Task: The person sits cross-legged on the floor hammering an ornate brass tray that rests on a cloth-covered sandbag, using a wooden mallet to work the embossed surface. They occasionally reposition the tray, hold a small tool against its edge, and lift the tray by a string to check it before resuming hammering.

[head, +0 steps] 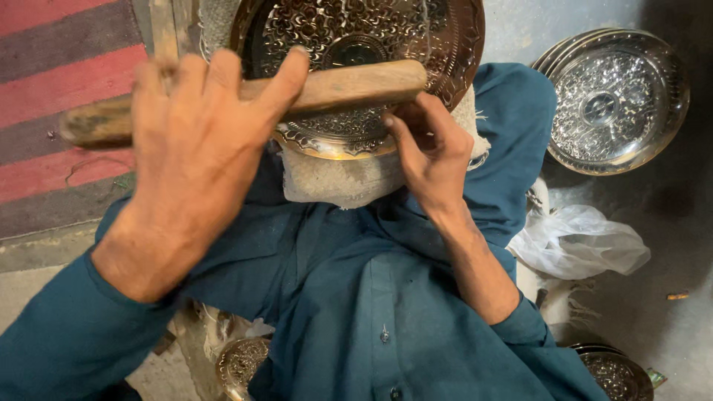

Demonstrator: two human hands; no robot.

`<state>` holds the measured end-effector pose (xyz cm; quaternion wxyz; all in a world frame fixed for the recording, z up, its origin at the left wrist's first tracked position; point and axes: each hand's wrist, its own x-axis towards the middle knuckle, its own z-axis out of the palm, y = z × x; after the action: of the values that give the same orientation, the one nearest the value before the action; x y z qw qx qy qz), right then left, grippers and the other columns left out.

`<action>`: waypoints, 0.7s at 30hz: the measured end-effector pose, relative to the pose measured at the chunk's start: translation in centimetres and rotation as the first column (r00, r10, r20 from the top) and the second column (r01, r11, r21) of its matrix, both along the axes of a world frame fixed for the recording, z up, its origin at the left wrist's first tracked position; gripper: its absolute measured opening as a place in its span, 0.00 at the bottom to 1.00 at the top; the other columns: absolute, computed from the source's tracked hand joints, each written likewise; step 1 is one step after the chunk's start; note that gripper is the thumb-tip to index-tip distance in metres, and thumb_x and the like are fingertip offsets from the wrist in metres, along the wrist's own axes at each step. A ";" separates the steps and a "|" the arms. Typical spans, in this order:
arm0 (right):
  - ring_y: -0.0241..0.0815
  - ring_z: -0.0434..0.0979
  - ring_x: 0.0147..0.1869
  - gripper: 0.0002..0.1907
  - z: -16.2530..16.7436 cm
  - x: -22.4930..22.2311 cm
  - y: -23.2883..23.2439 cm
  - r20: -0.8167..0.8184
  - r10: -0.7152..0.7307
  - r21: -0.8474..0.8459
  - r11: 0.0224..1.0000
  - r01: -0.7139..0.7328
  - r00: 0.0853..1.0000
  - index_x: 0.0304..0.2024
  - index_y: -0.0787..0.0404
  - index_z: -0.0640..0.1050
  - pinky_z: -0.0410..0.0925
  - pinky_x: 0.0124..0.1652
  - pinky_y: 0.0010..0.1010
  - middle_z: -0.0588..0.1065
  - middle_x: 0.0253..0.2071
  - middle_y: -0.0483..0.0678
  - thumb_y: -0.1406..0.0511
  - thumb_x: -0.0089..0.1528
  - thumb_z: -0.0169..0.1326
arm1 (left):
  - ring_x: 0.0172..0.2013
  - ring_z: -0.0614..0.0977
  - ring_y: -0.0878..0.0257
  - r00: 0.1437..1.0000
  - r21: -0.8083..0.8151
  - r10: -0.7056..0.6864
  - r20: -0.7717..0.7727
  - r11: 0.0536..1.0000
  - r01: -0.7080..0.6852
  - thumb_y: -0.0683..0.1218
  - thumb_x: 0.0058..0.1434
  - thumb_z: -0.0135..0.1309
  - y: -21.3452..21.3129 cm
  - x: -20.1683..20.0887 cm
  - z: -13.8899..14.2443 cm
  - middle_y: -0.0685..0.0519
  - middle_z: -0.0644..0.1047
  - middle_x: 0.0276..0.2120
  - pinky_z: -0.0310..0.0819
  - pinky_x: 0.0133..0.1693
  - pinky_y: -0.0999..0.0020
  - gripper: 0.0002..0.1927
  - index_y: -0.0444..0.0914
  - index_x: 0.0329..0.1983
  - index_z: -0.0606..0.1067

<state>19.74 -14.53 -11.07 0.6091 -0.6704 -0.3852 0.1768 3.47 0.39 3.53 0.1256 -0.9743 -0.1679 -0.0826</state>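
Note:
An engraved round metal tray (356, 30) with a brass-coloured rim rests on a white cloth pad (334, 182) over my lap. A long wooden stick (349, 83) lies across the tray. My left hand (197, 145) grips the stick near its left end, fingers wrapped over it. My right hand (431, 152) sits at the stick's right end, fingers curled under it and against the tray's lower rim. My teal sleeves and shirt fill the lower part of the head view.
A stack of similar engraved silver trays (616, 100) lies on the floor at the right. A crumpled white plastic bag (583, 241) sits below it. More engraved pieces (616, 371) show at the bottom. A red and grey striped mat (59, 89) is on the left.

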 end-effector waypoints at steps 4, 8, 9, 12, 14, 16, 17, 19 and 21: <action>0.34 0.80 0.46 0.12 -0.2 0.2 -0.2 0.022 0.015 -0.020 1.000 -0.015 1.000 0.54 0.68 0.76 0.73 0.45 0.24 0.81 0.43 0.48 0.77 0.69 0.60 | 0.40 0.76 0.53 1.000 0.002 0.004 -0.004 1.000 -0.004 0.39 0.63 0.56 -0.2 -0.2 -0.4 0.50 0.72 0.38 0.71 0.45 0.54 0.31 0.50 0.70 0.70; 0.32 0.83 0.47 0.16 -0.1 0.6 -0.1 -0.063 -0.040 -0.015 0.999 0.040 0.997 0.57 0.68 0.73 0.76 0.45 0.22 0.82 0.43 0.47 0.76 0.68 0.60 | 0.37 0.77 0.49 0.998 -0.035 0.063 -0.022 0.997 -0.063 0.37 0.61 0.59 -0.5 -0.7 -0.6 0.47 0.72 0.36 0.69 0.38 0.52 0.34 0.50 0.70 0.69; 0.33 0.83 0.48 0.16 0.0 0.8 -0.2 -0.020 -0.012 -0.025 1.000 0.012 1.000 0.58 0.68 0.73 0.75 0.47 0.23 0.82 0.44 0.48 0.76 0.68 0.60 | 0.38 0.77 0.47 0.998 -0.248 0.046 0.048 0.968 -0.033 0.36 0.59 0.58 -0.5 -0.8 -0.5 0.45 0.72 0.38 0.70 0.39 0.51 0.35 0.47 0.70 0.66; 0.35 0.83 0.50 0.16 0.2 1.2 -0.3 0.072 0.059 -0.052 0.997 -0.056 0.996 0.59 0.68 0.74 0.75 0.49 0.24 0.82 0.46 0.50 0.77 0.69 0.59 | 0.42 0.77 0.41 0.980 -0.627 0.060 0.189 0.776 0.073 0.34 0.57 0.57 -0.3 -0.8 -0.2 0.42 0.71 0.42 0.71 0.43 0.48 0.40 0.43 0.73 0.60; 0.35 0.84 0.49 0.16 0.2 1.3 -0.3 0.078 0.073 -0.062 0.996 -0.068 0.994 0.58 0.69 0.74 0.75 0.48 0.24 0.82 0.45 0.50 0.77 0.68 0.60 | 0.44 0.78 0.41 0.984 -0.640 0.049 0.173 0.765 0.075 0.35 0.58 0.59 -0.4 -0.6 -0.3 0.43 0.72 0.42 0.72 0.46 0.47 0.42 0.45 0.76 0.59; 0.35 0.83 0.49 0.16 0.0 1.2 -0.1 0.058 0.068 -0.025 0.997 -0.067 0.996 0.58 0.69 0.74 0.75 0.49 0.25 0.82 0.45 0.50 0.77 0.69 0.60 | 0.40 0.80 0.47 0.961 -0.830 0.205 0.186 0.556 0.042 0.37 0.58 0.56 -0.8 -0.3 -0.7 0.47 0.73 0.47 0.75 0.42 0.52 0.39 0.45 0.72 0.57; 0.35 0.83 0.49 0.16 -0.1 1.2 0.0 0.045 0.074 -0.008 0.997 -0.074 0.996 0.59 0.69 0.73 0.76 0.50 0.25 0.82 0.45 0.50 0.77 0.69 0.60 | 0.39 0.81 0.50 0.942 -0.902 0.288 0.170 0.431 0.031 0.37 0.58 0.54 -1.0 -0.3 -1.0 0.50 0.74 0.50 0.76 0.40 0.54 0.38 0.45 0.71 0.56; 0.35 0.83 0.48 0.16 -0.2 1.1 0.0 0.091 0.061 -0.024 0.998 -0.059 0.994 0.57 0.69 0.74 0.76 0.48 0.25 0.82 0.44 0.50 0.77 0.68 0.61 | 0.41 0.80 0.46 0.989 -0.576 0.114 0.093 0.816 -0.040 0.37 0.59 0.58 -0.9 -0.3 -1.5 0.47 0.72 0.42 0.73 0.42 0.50 0.40 0.46 0.73 0.59; 0.34 0.84 0.48 0.16 -0.4 1.2 -0.2 0.122 0.061 -0.029 0.998 -0.058 0.991 0.57 0.69 0.74 0.76 0.48 0.24 0.82 0.44 0.50 0.77 0.68 0.61 | 0.41 0.78 0.43 0.997 -0.417 0.045 0.060 0.909 -0.015 0.37 0.57 0.59 -0.8 -0.7 -1.9 0.44 0.71 0.39 0.72 0.43 0.47 0.41 0.46 0.74 0.60</action>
<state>20.91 -14.68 -11.45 0.5703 -0.6759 -0.4393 0.1582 2.80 -0.37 1.63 -0.0896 -0.9726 -0.2007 -0.0762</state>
